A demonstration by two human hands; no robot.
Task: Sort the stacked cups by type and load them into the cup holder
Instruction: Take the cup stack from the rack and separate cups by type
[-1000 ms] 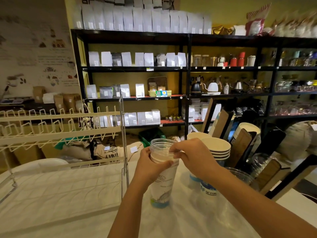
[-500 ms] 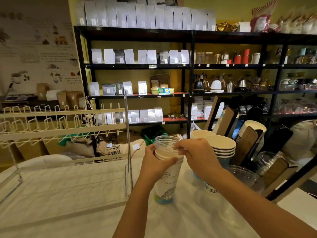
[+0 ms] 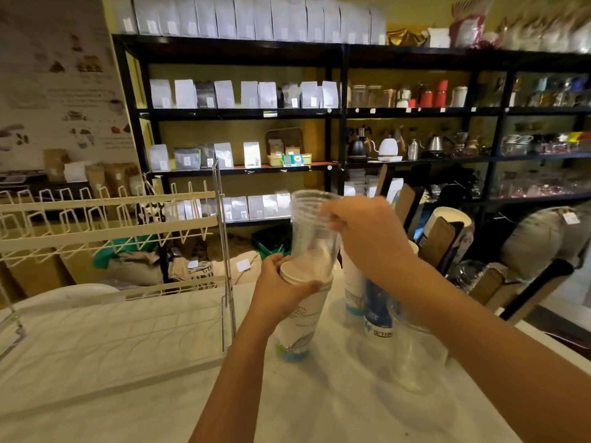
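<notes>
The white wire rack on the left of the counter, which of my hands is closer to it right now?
Left. The left hand grips the paper cup just right of the wire rack. The right hand holds the clear cup farther right.

left hand (image 3: 281,290): fingers curled, gripping | right hand (image 3: 367,238): raised, fingers pinching

head-worn view, forward-down, close over counter (image 3: 134,362)
</notes>
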